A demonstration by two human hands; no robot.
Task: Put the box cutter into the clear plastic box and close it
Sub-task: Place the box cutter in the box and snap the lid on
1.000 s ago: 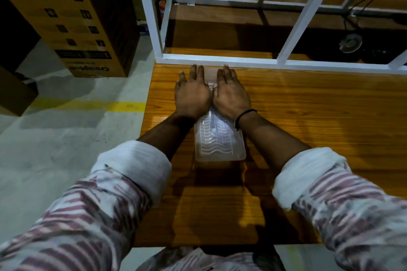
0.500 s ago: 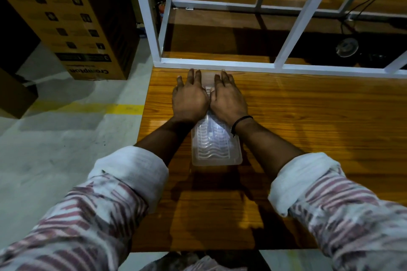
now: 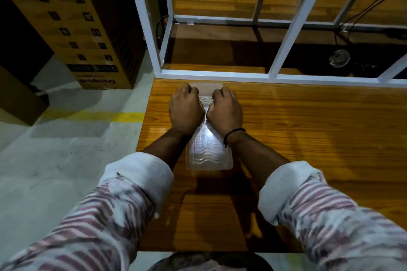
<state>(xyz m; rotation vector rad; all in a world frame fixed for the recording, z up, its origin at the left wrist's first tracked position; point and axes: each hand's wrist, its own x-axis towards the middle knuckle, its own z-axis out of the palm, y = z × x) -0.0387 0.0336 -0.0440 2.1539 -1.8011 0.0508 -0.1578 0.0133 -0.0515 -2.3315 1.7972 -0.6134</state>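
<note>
Two hands press side by side on the far half of a clear ribbed plastic box (image 3: 208, 153) lying on a glossy brown wooden table (image 3: 308, 138); left hand (image 3: 186, 110) and right hand (image 3: 225, 112) have fingers curled under. The box cutter cannot be seen.

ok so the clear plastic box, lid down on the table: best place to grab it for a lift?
Probably the two long sides of the clear plastic box, near its middle, coming from above. It lies flat and narrow, long axis running away from the person, so the fingers can span its width. The left hand and right hand cover its far half.
</note>
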